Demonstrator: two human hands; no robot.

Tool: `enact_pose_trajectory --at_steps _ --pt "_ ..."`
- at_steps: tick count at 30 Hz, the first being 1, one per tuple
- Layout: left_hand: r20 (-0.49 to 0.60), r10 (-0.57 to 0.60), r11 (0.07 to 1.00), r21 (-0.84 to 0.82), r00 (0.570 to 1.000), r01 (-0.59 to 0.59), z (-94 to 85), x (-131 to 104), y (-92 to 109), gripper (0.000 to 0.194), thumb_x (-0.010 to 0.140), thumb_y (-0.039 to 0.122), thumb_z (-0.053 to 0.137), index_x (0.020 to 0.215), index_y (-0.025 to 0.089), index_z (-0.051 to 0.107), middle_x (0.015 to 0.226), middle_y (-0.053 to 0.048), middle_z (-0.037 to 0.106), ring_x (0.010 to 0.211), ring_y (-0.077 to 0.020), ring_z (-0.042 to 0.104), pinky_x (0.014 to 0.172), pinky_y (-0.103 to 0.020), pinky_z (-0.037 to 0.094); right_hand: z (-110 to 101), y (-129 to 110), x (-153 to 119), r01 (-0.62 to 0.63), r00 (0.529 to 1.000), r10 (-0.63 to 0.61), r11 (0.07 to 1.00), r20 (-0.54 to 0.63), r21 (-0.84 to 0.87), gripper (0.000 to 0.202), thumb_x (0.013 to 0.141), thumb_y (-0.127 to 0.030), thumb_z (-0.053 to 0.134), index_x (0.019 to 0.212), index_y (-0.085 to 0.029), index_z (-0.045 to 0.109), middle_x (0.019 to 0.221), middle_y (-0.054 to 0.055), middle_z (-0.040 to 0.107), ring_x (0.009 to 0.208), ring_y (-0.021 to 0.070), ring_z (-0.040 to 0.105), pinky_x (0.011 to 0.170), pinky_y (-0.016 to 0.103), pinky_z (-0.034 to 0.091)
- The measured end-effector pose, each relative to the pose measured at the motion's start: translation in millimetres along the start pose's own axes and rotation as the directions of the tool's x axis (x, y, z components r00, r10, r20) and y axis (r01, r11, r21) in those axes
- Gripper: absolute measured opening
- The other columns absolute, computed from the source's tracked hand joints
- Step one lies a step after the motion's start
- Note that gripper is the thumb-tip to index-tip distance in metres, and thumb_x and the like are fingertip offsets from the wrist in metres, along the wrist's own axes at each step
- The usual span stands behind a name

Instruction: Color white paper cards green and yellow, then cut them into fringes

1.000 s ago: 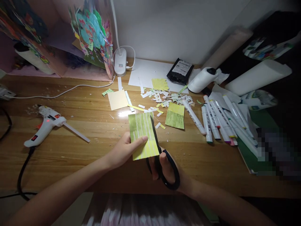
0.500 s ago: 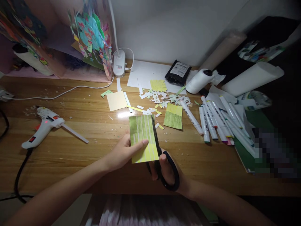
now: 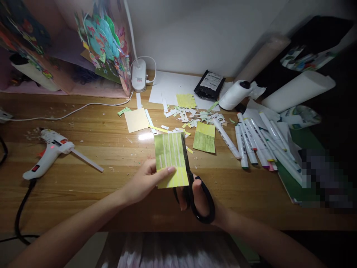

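My left hand (image 3: 147, 181) pinches a green and yellow striped paper (image 3: 170, 156), thumb on its front and the other fingers behind it. Black scissors (image 3: 206, 203) are in my right hand (image 3: 201, 197), with fingers through the handle loops. One scissor blade lies along the right edge of the striped paper, pointing away from me; the other blade is hidden. Beyond the paper on the table are a second green and yellow piece (image 3: 204, 137), a cream square (image 3: 137, 120) and a pile of paper scraps (image 3: 184, 115).
At the left lies a white glue gun (image 3: 50, 150) with a black cord. Several markers (image 3: 252, 141) lie at the right near a white roll (image 3: 234, 95). A black packet (image 3: 209, 85) and a power strip (image 3: 139, 75) are at the back, beside a decorated box (image 3: 97, 88).
The striped paper and scissors have shifted slightly up and right and tilted a little, both still held. The whole view has moved slightly.
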State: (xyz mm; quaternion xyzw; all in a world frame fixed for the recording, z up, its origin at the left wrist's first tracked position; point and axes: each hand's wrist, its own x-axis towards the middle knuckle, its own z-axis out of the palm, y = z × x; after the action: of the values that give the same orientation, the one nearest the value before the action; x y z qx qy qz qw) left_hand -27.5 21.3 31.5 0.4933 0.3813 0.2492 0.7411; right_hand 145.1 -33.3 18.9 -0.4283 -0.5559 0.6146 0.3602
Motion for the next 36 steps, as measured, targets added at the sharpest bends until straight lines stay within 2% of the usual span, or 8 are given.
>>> enact_pose_trajectory --at_steps 2,5,7,10,13,21,28,36 --pt "-0.066 0.035 0.997 0.078 0.997 -0.030 -4.4 1 1 0.030 0.084 0.041 0.056 0.079 0.013 0.065 0.075 -0.003 0.064 0.067 -0.0120 0.056 0.060 -0.019 0.043 2 8 0 -0.044 0.998 0.037 0.985 0.044 0.168 0.071 0.079 -0.078 0.018 0.066 -0.017 0.052 0.053 0.001 0.052 0.049 0.0118 0.049 0.051 0.024 0.038" --pt "-0.229 0.155 0.964 0.247 0.961 -0.096 -17.1 5 5 0.034 0.082 0.044 0.056 0.075 0.012 0.063 0.068 -0.001 0.058 0.060 -0.0102 0.049 0.053 -0.018 0.038 8 20 -4 -0.199 0.970 0.122 0.897 0.210 0.396 0.070 0.072 -0.083 0.022 0.080 -0.018 0.048 0.051 -0.002 0.051 0.043 0.0100 0.044 0.047 0.022 0.036" --pt "-0.315 0.234 0.931 0.346 0.920 -0.118 -28.1 8 9 0.036 0.082 0.046 0.055 0.074 0.011 0.062 0.066 -0.001 0.055 0.058 -0.0099 0.046 0.052 -0.019 0.036 10 22 -8 -0.250 0.951 0.144 0.877 0.273 0.411 0.069 0.072 -0.083 0.026 0.082 -0.017 0.047 0.052 -0.003 0.050 0.043 0.0090 0.043 0.046 0.021 0.034" --pt "-0.375 0.317 0.880 0.459 0.871 -0.123 -41.2 11 11 0.038 0.083 0.046 0.052 0.071 0.011 0.060 0.065 0.000 0.050 0.057 -0.0102 0.043 0.052 -0.020 0.034 11 20 -13 -0.253 0.945 0.148 0.896 0.293 0.365 0.068 0.074 -0.079 0.031 0.084 -0.015 0.050 0.055 -0.001 0.050 0.046 0.0091 0.044 0.048 0.021 0.036" --pt "-0.376 0.335 0.854 0.508 0.864 -0.110 -43.7 12 11 0.038 0.083 0.045 0.051 0.068 0.011 0.057 0.060 0.001 0.045 0.055 -0.0096 0.039 0.049 -0.020 0.031 10 20 -15 -0.286 0.933 0.158 0.871 0.324 0.399 0.067 0.075 -0.079 0.035 0.084 -0.014 0.051 0.055 -0.001 0.050 0.046 0.0091 0.045 0.047 0.021 0.036" --pt "-0.240 0.339 0.770 0.626 0.910 -0.122 -27.0 8 7 0.037 0.085 0.041 0.046 0.059 0.015 0.045 0.057 0.004 0.034 0.052 -0.0083 0.033 0.049 -0.021 0.026 13 31 -13 -0.315 0.940 0.207 0.834 0.272 0.453 0.064 0.077 -0.076 0.036 0.078 -0.014 0.050 0.050 -0.001 0.053 0.041 0.0081 0.046 0.043 0.018 0.034" --pt "-0.279 0.325 0.824 0.553 0.903 -0.126 -24.8 8 5 0.038 0.084 0.042 0.046 0.057 0.017 0.039 0.055 0.005 0.029 0.050 -0.0075 0.028 0.046 -0.021 0.022 11 36 -14 -0.300 0.943 0.196 0.850 0.268 0.434 0.064 0.078 -0.075 0.034 0.080 -0.013 0.051 0.051 0.000 0.053 0.042 0.0081 0.047 0.043 0.017 0.035" --pt "-0.303 0.293 0.860 0.497 0.907 -0.112 -20.5 8 5 0.037 0.082 0.043 0.048 0.058 0.016 0.042 0.056 0.004 0.031 0.051 -0.0080 0.030 0.046 -0.020 0.024 12 32 -11 -0.312 0.940 0.209 0.847 0.271 0.430 0.065 0.075 -0.077 0.037 0.077 -0.014 0.050 0.047 -0.002 0.052 0.038 0.0083 0.045 0.040 0.018 0.033"
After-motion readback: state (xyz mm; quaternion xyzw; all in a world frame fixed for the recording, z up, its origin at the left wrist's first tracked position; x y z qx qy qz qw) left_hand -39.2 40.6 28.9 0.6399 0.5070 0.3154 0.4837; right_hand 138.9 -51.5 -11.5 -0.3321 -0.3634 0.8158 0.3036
